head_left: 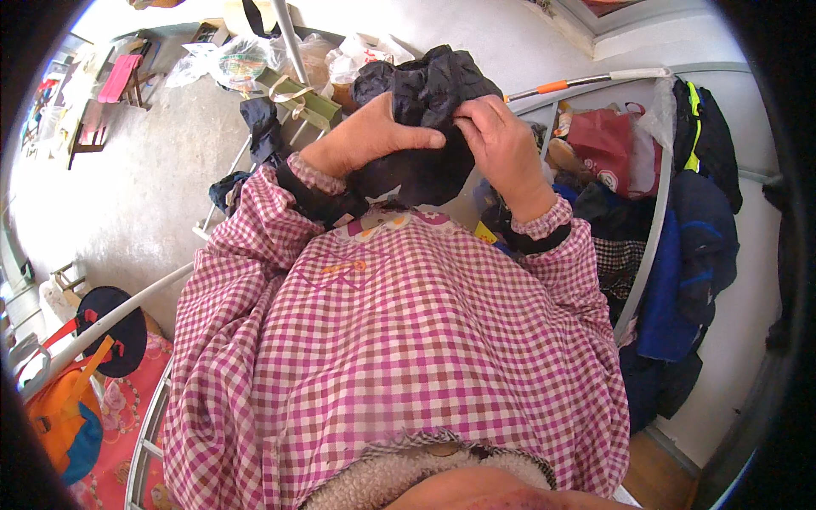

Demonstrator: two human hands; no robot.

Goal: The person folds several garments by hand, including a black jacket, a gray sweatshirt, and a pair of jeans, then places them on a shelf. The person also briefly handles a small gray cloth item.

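Note:
A bunched piece of thin, shiny black fabric (459, 72), perhaps a garment, is held up in front of my chest. My left hand (365, 136) grips its left side, the thumb lying across the front and the other fingers hidden in the folds. At the fabric's right edge, my right hand (501, 144) pinches it between thumb and bent fingers. Lower folds hang between the two hands, above my pink checked smock (408, 323).
A curved metal rail (661, 221) runs along the right, with dark jackets (705, 229) hung beyond it and a red bag (599, 140) inside. Ahead left are a green folding stool (310, 106) and plastic bags (246, 64). A dark hat (119, 331) lies lower left.

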